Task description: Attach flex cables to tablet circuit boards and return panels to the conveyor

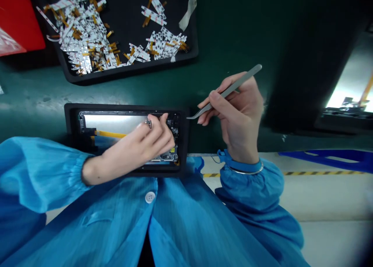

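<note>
Open device (116,122) lies in a shallow black holder (184,143) on the desk (230,38), directly before the person. Left hand (151,141) reaches across it, fingers curled, palm down; it covers the middle of the device and part of the circuit board (175,132). Small metallic piece (148,123) shows between thumb and index fingertip; cannot tell if it is pinched or belongs to the device beneath. Orange ribbon (109,134) runs rightward and vanishes under the same hand.

Right hand (239,108) grips bent-tip tweezers (233,87) pen-fashion, thumb against fingers, handle slanting up and right. Tips point left, at the holder's right rim; contact unclear, and any gap between the tips is too fine to resolve.

Parts tray (125,11) beyond: heaped white strips (84,34) with orange tails, overlapping, not countable; tray cut off by upper edge. Red container (21,14), upper left, also cropped. At far right, bright panel (349,84) runs out of view; dark surroundings there hard to read.
</note>
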A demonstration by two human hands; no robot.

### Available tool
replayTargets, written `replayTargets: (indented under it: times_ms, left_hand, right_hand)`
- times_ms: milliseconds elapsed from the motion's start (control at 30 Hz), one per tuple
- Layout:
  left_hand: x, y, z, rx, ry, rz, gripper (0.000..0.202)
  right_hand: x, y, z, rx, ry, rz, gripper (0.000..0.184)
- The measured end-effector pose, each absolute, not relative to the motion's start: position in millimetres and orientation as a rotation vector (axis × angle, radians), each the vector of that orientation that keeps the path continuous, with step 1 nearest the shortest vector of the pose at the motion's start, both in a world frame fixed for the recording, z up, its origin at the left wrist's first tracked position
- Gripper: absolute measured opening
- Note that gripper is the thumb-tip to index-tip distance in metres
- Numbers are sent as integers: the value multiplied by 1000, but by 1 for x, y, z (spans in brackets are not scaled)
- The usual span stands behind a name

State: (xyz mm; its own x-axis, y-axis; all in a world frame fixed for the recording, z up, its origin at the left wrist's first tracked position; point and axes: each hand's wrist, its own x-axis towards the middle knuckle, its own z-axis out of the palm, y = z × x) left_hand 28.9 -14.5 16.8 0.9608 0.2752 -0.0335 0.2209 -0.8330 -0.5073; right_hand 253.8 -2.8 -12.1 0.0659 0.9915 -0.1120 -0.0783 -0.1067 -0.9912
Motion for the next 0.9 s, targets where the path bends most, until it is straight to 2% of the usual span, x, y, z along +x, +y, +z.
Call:
replayTargets:
  times_ms: [300, 433, 600, 733, 900]
  left_hand:
    - [29, -23, 20, -2665, -312, 188, 38]
    - [21, -18, 23, -2730, -368, 152, 46]
    - [13, -7, 24, -2941, -514, -43, 36]
    - [17, -18, 11, -3114, -626, -334, 27]
    - [27, -25, -19, -3145, -622, -564, 33]
  right_hand:
    - [262, -24, -5, -1269, -1075, 1164, 16]
    - [263, -59, 10, -1306, -1257, 1184, 33]
    - [247, -113, 17, -1486, -1680, 1111, 15]
    - [244, -132, 20, -1605, -1597, 1048, 6]
    - [299, -88, 32, -1575, -1163, 943, 28]
